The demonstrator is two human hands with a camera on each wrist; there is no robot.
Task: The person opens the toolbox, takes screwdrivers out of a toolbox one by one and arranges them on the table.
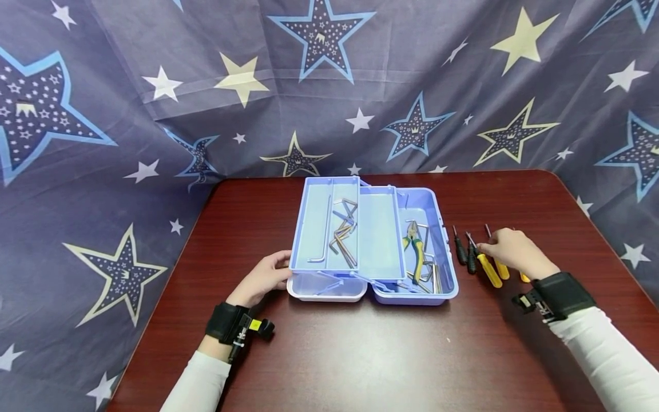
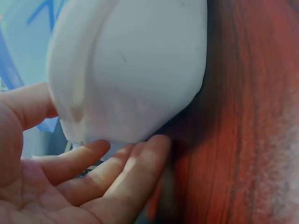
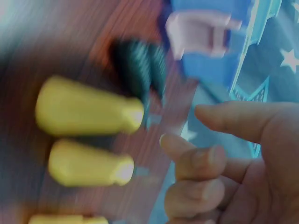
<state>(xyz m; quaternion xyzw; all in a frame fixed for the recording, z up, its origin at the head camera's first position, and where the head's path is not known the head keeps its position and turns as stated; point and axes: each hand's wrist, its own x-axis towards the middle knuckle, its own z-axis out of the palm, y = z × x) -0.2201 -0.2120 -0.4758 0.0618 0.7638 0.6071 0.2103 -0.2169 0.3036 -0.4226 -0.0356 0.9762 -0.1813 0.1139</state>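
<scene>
A pale blue toolbox [image 1: 451,274] stands unfolded on the table, with its tiered trays spread to the left. At its left end my left hand [image 1: 266,278] holds the whitish lid [image 2: 145,51], its thumb passing behind the rim and the other fingertips against the outside. My right hand [image 1: 516,250] is over several screwdrivers lying right of the toolbox. Its thumb and forefinger are apart, with nothing between them. The yellow-handled screwdrivers [image 1: 488,270] lie below it, their shafts partly hidden in the head view. Two black-handled screwdrivers [image 1: 460,250] lie nearer the toolbox.
Several hex keys [image 1: 344,234] lie in the upper tray [image 1: 315,229]. The lower bin holds pliers [image 1: 416,252] with green and yellow handles, among more bent metal keys. A star-patterned cloth [image 1: 360,91] hangs behind the dark red table [image 1: 309,355].
</scene>
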